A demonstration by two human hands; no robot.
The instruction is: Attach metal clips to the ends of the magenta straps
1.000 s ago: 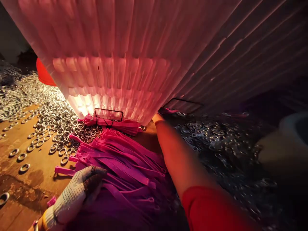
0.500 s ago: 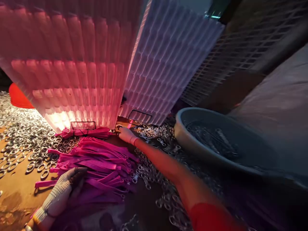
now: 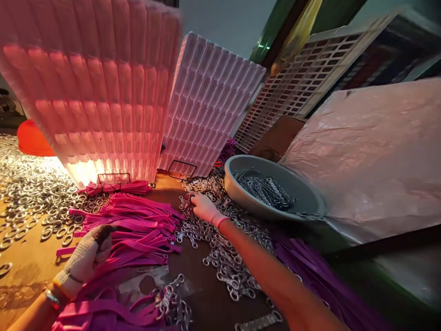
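2 hands observed at the desk [image 3: 17, 294]. The left hand [image 3: 90, 253], in a pale knitted glove, rests against the left part of a pile of pink straps [image 3: 144, 225]; its fingers are partly curled, and whether it grips a strap cannot be told. The right hand [image 3: 206, 207] is extended to the metal clasps [image 3: 223, 257], heaped right of the straps; its fingers are bent at the heap's near-left edge, and any hold is too small to confirm. Further pink straps fitted with clasps lie at the bottom, right of the left wrist. Loose metal rings [image 3: 58, 207] are spread at left, below a red lamp shade [image 3: 32, 138]. 2 ribbed plastic panels [image 3: 93, 92] stand upright behind. A grey basin [image 3: 230, 177] containing metal parts sits beside the clasps.
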